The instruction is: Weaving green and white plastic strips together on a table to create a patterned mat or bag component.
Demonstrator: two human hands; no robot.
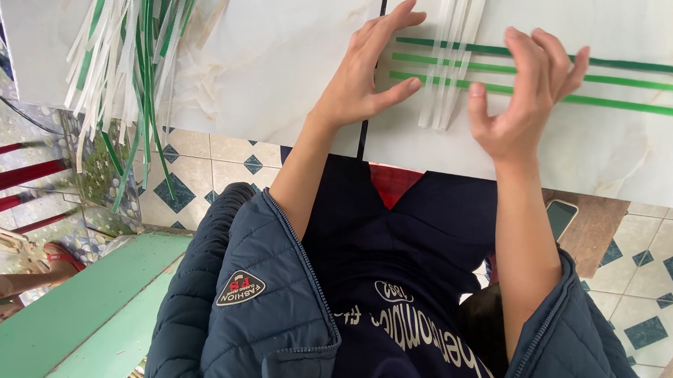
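Three green strips (pixel 628 82) lie side by side across a white marble table (pixel 282 50). Several white strips (pixel 452 58) cross them at right angles. My left hand (pixel 364 73) rests palm down with fingers spread, its fingertips at the left ends of the green strips, just left of the white ones. My right hand (pixel 526 91) sits just right of the white strips, fingers bent over the green strips and thumb near the lowest one. Neither hand grips anything.
A loose bundle of green and white strips (pixel 126 59) hangs over the table's left edge. A phone (pixel 560 218) lies on a wooden stool at right. A green bench (pixel 82 306), a red chair (pixel 8 178) and another person's foot (pixel 53 260) are at lower left.
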